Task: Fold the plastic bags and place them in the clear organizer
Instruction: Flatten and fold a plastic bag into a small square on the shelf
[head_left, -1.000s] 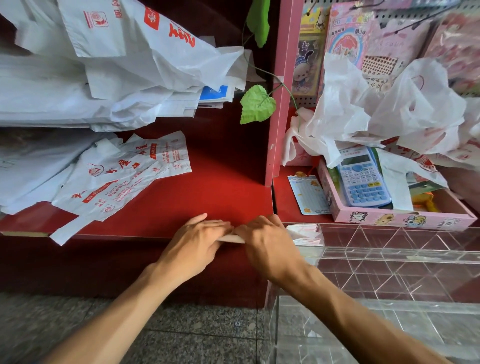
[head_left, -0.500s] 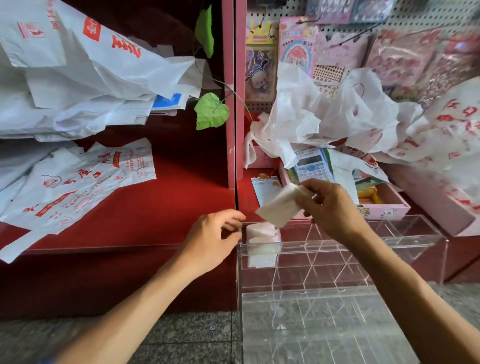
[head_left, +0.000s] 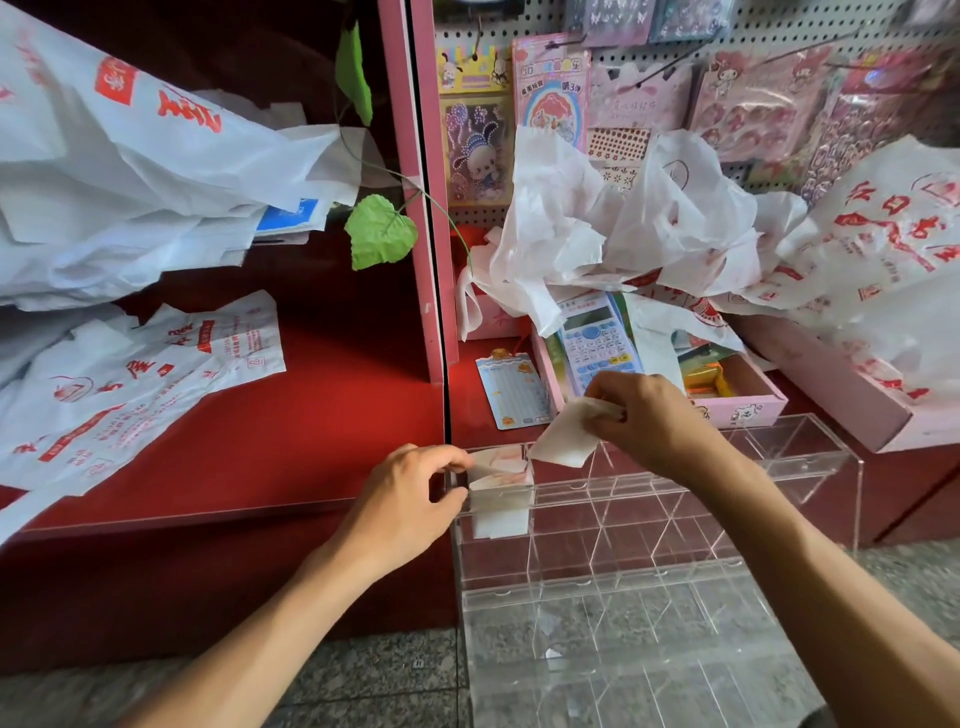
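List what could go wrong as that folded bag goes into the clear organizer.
1. The right hand pinches the folded bag by one edge only, so it may spring open before it is seated.
2. The left hand is pinching the bags already in the corner slot; pushing another in could drag those out or unfold them.
3. The organizer stands at the shelf edge, so a hard push might shift it.

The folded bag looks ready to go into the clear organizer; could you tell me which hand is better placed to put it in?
Right. The right hand pinches the folded bag just above the clear organizer; the left hand is at bags already in the leftmost compartment.
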